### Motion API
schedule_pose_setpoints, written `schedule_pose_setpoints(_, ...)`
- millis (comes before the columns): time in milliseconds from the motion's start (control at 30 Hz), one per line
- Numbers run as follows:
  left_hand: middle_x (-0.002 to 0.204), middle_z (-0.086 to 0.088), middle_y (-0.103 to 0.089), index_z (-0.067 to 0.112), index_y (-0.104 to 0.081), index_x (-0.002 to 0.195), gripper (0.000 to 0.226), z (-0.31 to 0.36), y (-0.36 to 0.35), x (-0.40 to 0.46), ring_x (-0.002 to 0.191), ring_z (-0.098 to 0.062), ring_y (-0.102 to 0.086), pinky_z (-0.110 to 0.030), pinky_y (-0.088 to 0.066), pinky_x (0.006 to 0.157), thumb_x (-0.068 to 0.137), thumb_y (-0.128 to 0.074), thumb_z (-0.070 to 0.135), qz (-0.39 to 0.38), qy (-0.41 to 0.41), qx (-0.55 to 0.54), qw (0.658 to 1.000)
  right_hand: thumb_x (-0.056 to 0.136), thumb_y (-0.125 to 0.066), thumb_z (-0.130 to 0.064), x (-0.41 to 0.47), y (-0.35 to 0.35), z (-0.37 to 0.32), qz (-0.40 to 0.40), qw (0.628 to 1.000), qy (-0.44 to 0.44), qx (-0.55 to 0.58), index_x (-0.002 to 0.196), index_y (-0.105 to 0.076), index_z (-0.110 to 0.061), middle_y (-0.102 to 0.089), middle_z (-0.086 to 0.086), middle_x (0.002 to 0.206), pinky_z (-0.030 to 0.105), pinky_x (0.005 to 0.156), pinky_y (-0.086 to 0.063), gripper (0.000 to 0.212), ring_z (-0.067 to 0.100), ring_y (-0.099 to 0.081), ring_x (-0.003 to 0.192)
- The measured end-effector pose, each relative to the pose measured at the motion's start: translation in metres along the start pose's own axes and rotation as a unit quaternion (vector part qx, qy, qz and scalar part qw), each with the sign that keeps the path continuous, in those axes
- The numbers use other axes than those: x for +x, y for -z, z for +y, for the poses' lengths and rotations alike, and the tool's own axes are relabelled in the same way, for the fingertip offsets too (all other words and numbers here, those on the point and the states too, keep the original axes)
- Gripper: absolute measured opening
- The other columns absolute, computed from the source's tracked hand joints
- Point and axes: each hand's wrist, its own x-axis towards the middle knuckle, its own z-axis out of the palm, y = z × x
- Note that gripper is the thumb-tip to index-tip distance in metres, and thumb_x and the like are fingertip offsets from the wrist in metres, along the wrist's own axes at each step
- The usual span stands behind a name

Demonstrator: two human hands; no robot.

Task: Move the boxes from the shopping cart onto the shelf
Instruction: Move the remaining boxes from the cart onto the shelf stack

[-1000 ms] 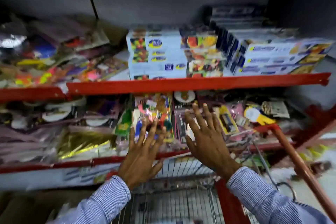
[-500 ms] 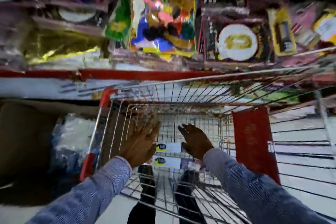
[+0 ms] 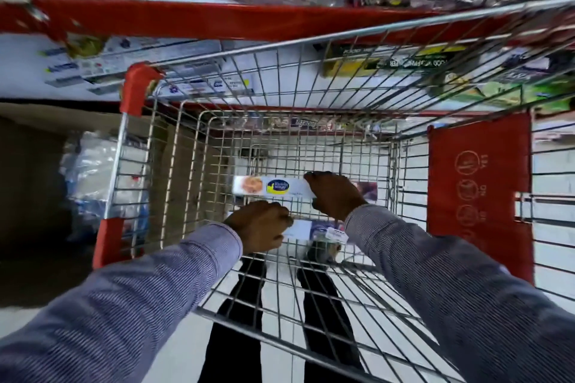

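I look straight down into a wire shopping cart (image 3: 149, 146) with red corner caps. Two long white boxes lie on its floor. The farther box (image 3: 270, 186) shows a blue and yellow logo; my right hand (image 3: 334, 194) is closed over its right part. My left hand (image 3: 259, 228) is closed over the left end of the nearer box (image 3: 300, 230), whose left part is hidden under that hand. Both sleeves are blue striped. The shelf's red front edge (image 3: 202, 20) runs across the top, with packaged goods above it.
A red plastic flap (image 3: 479, 193) hangs on the cart's right side. Boxes and green packs fill the low shelf behind the cart's far wall. A brown carton and plastic-wrapped goods (image 3: 90, 177) stand left of the cart. My dark trouser legs show below the cart.
My view dropped from the shelves into the cart. Both hands went down from shelf height with fingers spread, reached the cart floor and closed on the two boxes.
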Motion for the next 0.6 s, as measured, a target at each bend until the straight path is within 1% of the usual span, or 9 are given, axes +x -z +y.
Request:
schedule_pose_setpoints(33, 0.105, -0.012, -0.066, 0.01, -0.063, 0.105, 0.028, 0.001, -0.001, 0.004, 0.094, -0.034, -0.064, -0.043, -0.055, 0.077, 0.086, -0.062, 0.031, -0.033, 0.009, 0.008, 0.999, 0.084, -0.064, -0.017, -0.002, 0.004, 0.003, 0.013, 1.0, 0.0, 0.002, 0.133, -0.043, -0.007, -0.061, 0.017, 0.125, 0.043, 0.085, -0.051, 0.055, 0.037, -0.06, 0.112)
schedule_pose_setpoints(100, 0.105, -0.012, -0.064, 0.009, -0.06, 0.104, 0.034, 0.003, -0.005, 0.014, 0.096, -0.034, -0.062, -0.045, -0.055, 0.076, 0.082, -0.069, 0.032, -0.06, 0.033, 0.015, 0.998, 0.084, -0.064, -0.019, -0.006, 0.012, 0.011, 0.029, 1.0, -0.001, 0.002, 0.131, -0.044, -0.007, -0.063, 0.016, 0.121, 0.043, 0.082, -0.052, 0.052, 0.037, -0.061, 0.108)
schedule_pose_setpoints(167, 0.106, -0.013, -0.064, 0.006, -0.057, 0.11, 0.037, 0.005, -0.01, 0.023, 0.096, -0.036, -0.063, -0.045, -0.055, 0.075, 0.081, -0.073, 0.023, -0.072, 0.055, 0.02, 0.996, 0.084, -0.064, -0.02, -0.01, 0.019, 0.017, 0.043, 0.999, -0.004, 0.004, 0.133, -0.044, -0.007, -0.063, 0.016, 0.122, 0.043, 0.083, -0.053, 0.054, 0.037, -0.062, 0.108)
schedule_pose_setpoints(233, 0.11, -0.017, -0.064, 0.003, -0.054, 0.118, 0.04, 0.008, -0.014, 0.029, 0.098, -0.038, -0.063, -0.046, -0.054, 0.076, 0.083, -0.07, 0.011, -0.088, 0.067, 0.034, 0.993, 0.084, -0.064, -0.021, -0.015, 0.026, 0.021, 0.052, 0.999, -0.007, 0.012, 0.137, -0.042, -0.007, -0.061, 0.016, 0.127, 0.044, 0.087, -0.054, 0.06, 0.037, -0.062, 0.111)
schedule_pose_setpoints(300, 0.111, -0.019, -0.066, 0.002, -0.054, 0.118, 0.037, 0.008, -0.013, 0.031, 0.097, -0.039, -0.065, -0.046, -0.055, 0.077, 0.084, -0.066, 0.007, -0.091, 0.077, 0.031, 0.992, 0.082, -0.065, -0.022, -0.019, 0.036, 0.021, 0.068, 0.997, -0.006, 0.026, 0.137, -0.043, -0.008, -0.06, 0.015, 0.128, 0.043, 0.09, -0.052, 0.061, 0.036, -0.06, 0.114)
schedule_pose_setpoints(367, 0.113, -0.019, -0.066, 0.002, -0.055, 0.118, 0.036, 0.011, -0.007, 0.029, 0.1, -0.038, -0.064, -0.044, -0.054, 0.079, 0.084, -0.065, 0.008, -0.082, 0.086, 0.016, 0.993, 0.081, -0.066, -0.024, -0.027, 0.049, 0.02, 0.085, 0.996, 0.003, 0.041, 0.135, -0.046, -0.009, -0.06, 0.015, 0.127, 0.043, 0.091, -0.051, 0.059, 0.035, -0.059, 0.115)
schedule_pose_setpoints(467, 0.118, -0.018, -0.064, 0.002, -0.054, 0.123, 0.041, 0.02, 0.021, 0.013, 0.107, -0.037, -0.06, -0.044, -0.049, 0.084, 0.085, -0.065, 0.013, -0.04, 0.098, -0.007, 0.994, 0.08, -0.067, -0.026, -0.046, 0.08, 0.013, 0.11, 0.993, 0.024, 0.046, 0.133, -0.048, -0.009, -0.059, 0.015, 0.127, 0.043, 0.092, -0.052, 0.059, 0.034, -0.058, 0.115)
schedule_pose_setpoints(533, 0.121, -0.018, -0.064, 0.004, -0.054, 0.126, 0.046, 0.026, 0.05, -0.005, 0.109, -0.038, -0.06, -0.044, -0.051, 0.087, 0.084, -0.067, 0.016, -0.011, 0.108, -0.02, 0.994, 0.079, -0.067, -0.027, -0.06, 0.107, 0.007, 0.133, 0.99, 0.033, 0.036, 0.129, -0.051, -0.01, -0.059, 0.013, 0.124, 0.041, 0.088, -0.054, 0.056, 0.033, -0.06, 0.112)
schedule_pose_setpoints(600, 0.12, -0.019, -0.065, 0.004, -0.057, 0.126, 0.051, 0.033, 0.087, -0.027, 0.107, -0.038, -0.062, -0.044, -0.053, 0.089, 0.081, -0.073, 0.021, 0.034, 0.109, -0.049, 0.992, 0.078, -0.067, -0.027, -0.078, 0.143, 0.0, 0.164, 0.985, 0.046, 0.024, 0.126, -0.054, -0.013, -0.06, 0.012, 0.118, 0.039, 0.081, -0.055, 0.051, 0.032, -0.063, 0.105)
